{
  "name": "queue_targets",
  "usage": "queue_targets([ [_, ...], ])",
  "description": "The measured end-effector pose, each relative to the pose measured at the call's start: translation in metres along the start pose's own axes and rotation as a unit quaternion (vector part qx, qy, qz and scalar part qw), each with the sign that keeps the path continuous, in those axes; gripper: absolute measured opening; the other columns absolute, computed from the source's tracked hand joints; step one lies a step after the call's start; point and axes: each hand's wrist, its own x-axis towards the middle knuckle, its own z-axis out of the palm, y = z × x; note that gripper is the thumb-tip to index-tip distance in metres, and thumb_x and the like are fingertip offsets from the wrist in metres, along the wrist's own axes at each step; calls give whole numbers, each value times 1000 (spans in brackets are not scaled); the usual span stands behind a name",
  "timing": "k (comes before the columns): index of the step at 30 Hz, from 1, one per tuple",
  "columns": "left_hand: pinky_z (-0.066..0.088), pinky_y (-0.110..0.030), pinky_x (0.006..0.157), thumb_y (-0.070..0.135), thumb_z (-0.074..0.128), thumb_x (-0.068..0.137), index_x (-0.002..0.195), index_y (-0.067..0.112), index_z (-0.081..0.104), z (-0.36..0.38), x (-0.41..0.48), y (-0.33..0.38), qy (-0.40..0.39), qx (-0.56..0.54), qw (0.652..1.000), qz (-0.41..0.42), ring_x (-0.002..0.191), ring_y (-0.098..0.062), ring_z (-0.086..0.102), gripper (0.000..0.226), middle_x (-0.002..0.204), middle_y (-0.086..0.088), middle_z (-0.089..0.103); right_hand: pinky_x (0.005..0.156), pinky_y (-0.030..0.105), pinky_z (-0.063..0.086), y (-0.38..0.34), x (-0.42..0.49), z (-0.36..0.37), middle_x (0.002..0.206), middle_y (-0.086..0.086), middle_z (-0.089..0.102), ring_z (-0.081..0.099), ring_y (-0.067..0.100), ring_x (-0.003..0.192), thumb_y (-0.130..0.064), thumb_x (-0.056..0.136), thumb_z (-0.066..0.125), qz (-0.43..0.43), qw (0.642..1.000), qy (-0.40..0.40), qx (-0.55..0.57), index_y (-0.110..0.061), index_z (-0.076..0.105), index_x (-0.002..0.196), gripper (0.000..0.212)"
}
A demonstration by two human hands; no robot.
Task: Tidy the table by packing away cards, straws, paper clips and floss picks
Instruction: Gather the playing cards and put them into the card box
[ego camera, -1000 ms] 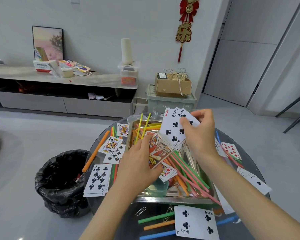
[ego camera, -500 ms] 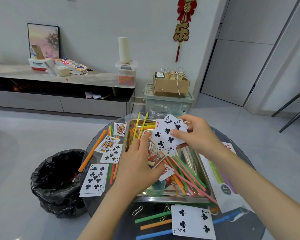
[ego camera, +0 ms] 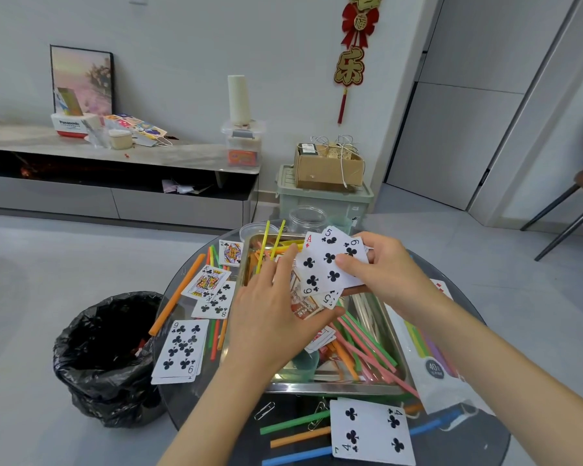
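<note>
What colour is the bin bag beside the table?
The bin bag is black. It shows in the head view.

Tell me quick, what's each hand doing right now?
Left hand: pinching a picture card over the tray.
Right hand: gripping a fan of cards, thumb on top.

Round glass table [ego camera: 485, 438] with a metal tray [ego camera: 334, 388] at its middle. Along the left edge, an orange straw [ego camera: 177, 294] and a face-up nine of clubs [ego camera: 182, 351]. At the near edge, paper clips [ego camera: 264, 411], three straws [ego camera: 295, 422] and a four of clubs [ego camera: 372, 432]; at the right edge, a straw packet [ego camera: 435, 371].
</note>
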Motion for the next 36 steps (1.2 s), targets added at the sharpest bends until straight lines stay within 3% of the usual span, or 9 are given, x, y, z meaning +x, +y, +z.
queue_targets([
  [8, 44, -32, 93, 93, 39, 54, 140, 32, 29, -2, -2, 0, -32, -8, 999, -8, 115, -9, 48, 105, 127, 15, 47, 81, 44, 57, -5, -5, -3, 97, -1, 71, 70, 15, 86, -13, 91, 61, -9, 998, -33, -59, -30, 52, 93, 19],
  [15, 42, -28, 73, 76, 45, 70, 123, 28, 45, 3, -1, -3, -10, 35, 999, 21, 90, -12, 53, 71, 105, 12, 51, 86, 40, 55, 2, -5, 0, 115, -11, 59, 62, 12, 104, -15, 90, 60, -36, 997, -32, -64, -36, 49, 122, 39],
  [19, 46, -31, 70, 70, 48, 69, 119, 31, 45, 1, 0, -6, 9, 31, 998, 57, 84, -14, 53, 64, 98, 11, 53, 99, 34, 42, -5, 0, -12, 128, -22, 48, 46, 5, 120, -23, 93, 59, -75, 985, -83, -130, -44, 45, 133, 48],
  [21, 47, -34, 72, 71, 46, 70, 125, 34, 41, -1, 1, -9, -5, 37, 996, 79, 88, -14, 54, 66, 103, 9, 54, 98, 23, 31, -11, 3, -18, 131, -24, 47, 38, -4, 120, -26, 94, 57, -91, 973, -111, -182, -43, 48, 133, 43],
  [23, 47, -35, 73, 70, 45, 71, 128, 35, 39, -2, 1, -9, -9, 39, 995, 94, 90, -15, 55, 66, 105, 9, 56, 97, 23, 34, -13, 6, -19, 127, -19, 55, 45, -6, 115, -30, 94, 57, -98, 966, -111, -210, -35, 60, 121, 28],
  [26, 43, -30, 75, 66, 48, 73, 127, 34, 40, -5, 0, -4, -14, 24, 995, 97, 91, -13, 54, 63, 105, 13, 58, 66, 23, 54, -14, 4, -12, 101, -8, 64, 64, 1, 79, -32, 93, 57, -84, 976, -96, -175, -23, 66, 100, 14],
  [28, 39, -27, 78, 64, 49, 73, 127, 32, 43, -4, -1, -2, -23, 17, 995, 96, 94, -11, 53, 63, 106, 15, 58, 45, 17, 49, -12, 2, -3, 88, -8, 61, 65, 13, 70, -35, 93, 56, -92, 976, -76, -183, -20, 63, 94, 17],
  [31, 40, -28, 81, 66, 47, 74, 129, 29, 44, -4, 0, -3, -31, 19, 995, 88, 96, -11, 52, 66, 108, 15, 58, 43, 24, 51, -10, 1, 6, 85, -6, 61, 67, 19, 70, -36, 93, 55, -106, 973, -62, -198, -23, 58, 99, 14],
  [36, 39, -24, 85, 75, 48, 73, 136, 29, 35, -8, 2, -7, -66, -28, 997, 43, 103, -8, 48, 79, 119, 15, 53, 51, 37, 58, -11, -1, 0, 89, 3, 66, 71, 23, 70, -13, 94, 55, -54, 992, -75, -80, -23, 51, 109, 18],
])
